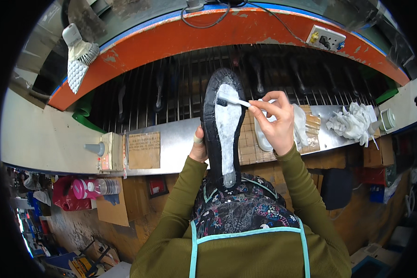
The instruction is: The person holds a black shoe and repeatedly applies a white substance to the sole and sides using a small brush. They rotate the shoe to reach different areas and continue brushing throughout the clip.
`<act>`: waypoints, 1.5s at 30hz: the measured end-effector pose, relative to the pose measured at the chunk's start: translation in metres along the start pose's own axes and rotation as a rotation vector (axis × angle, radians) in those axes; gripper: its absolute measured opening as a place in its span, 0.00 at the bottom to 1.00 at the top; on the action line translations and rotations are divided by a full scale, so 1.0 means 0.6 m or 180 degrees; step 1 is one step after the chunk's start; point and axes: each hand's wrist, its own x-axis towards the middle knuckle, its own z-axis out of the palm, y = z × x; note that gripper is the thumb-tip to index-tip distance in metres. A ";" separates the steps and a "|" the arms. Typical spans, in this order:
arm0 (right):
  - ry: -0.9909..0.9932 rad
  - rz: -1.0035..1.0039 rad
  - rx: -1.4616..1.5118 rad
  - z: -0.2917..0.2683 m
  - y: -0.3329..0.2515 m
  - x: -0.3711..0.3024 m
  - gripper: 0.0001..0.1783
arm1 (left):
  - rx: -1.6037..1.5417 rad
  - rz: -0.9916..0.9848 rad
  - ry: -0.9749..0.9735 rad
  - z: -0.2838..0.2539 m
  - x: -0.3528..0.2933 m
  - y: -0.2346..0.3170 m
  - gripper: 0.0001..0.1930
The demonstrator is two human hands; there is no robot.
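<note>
A black shoe upper (211, 121) is held sole side up in front of my apron, its toe end pointing away from me. A whitish inner area (226, 123) runs along its middle, framed by the black edge. My left hand (198, 147) grips it at the left side, a pale wrap around the thumb; the other fingers are hidden beneath. In my right hand (278, 123), a white toothbrush-like brush (236, 100) is pinched between thumb and fingers. Its dark bristles touch the whitish area near the toe. A white container (262, 139) lies behind the right hand, partly hidden.
Beyond the metal ledge (180, 139), a rack of bars or rollers (190, 104) carries several dark shoe-shaped pieces under an orange edge (171, 44). Crumpled white cloth (352, 121) lies at right, cardboard (143, 149) and a control box (110, 152) at left. A socket panel (325, 38) is above.
</note>
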 end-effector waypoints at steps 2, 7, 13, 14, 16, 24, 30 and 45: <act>-0.0052 0.0056 0.0100 0.005 0.006 0.021 0.07 | -0.0069 0.0003 0.0018 -0.007 0.000 0.001 0.59; 0.0456 -0.0301 -0.0591 0.033 0.028 0.049 0.10 | -0.0319 -0.0089 0.0170 -0.015 0.000 0.006 0.59; 0.0485 -0.0945 -0.1251 0.054 0.008 -0.036 0.15 | -0.0427 0.0150 0.0411 -0.032 0.018 0.009 0.55; 0.0140 -0.0754 -0.1170 0.049 0.006 -0.051 0.14 | -0.0504 0.0068 0.0501 -0.037 0.021 0.009 0.53; -0.0405 -0.0431 -0.1004 0.037 0.007 -0.076 0.13 | -0.0559 0.0053 0.0707 -0.049 0.029 0.007 0.49; -0.0154 0.3148 0.3001 0.037 0.112 -0.071 0.15 | -0.1454 0.0196 0.0698 -0.157 0.126 -0.086 0.31; 0.0062 0.3334 0.3159 0.067 0.187 -0.026 0.20 | -0.0428 0.0437 0.0715 -0.314 0.286 -0.178 0.32; -0.3650 0.1458 -0.2096 0.282 0.584 0.145 0.49 | -0.2931 -0.0794 0.2945 -0.303 0.264 -0.150 0.20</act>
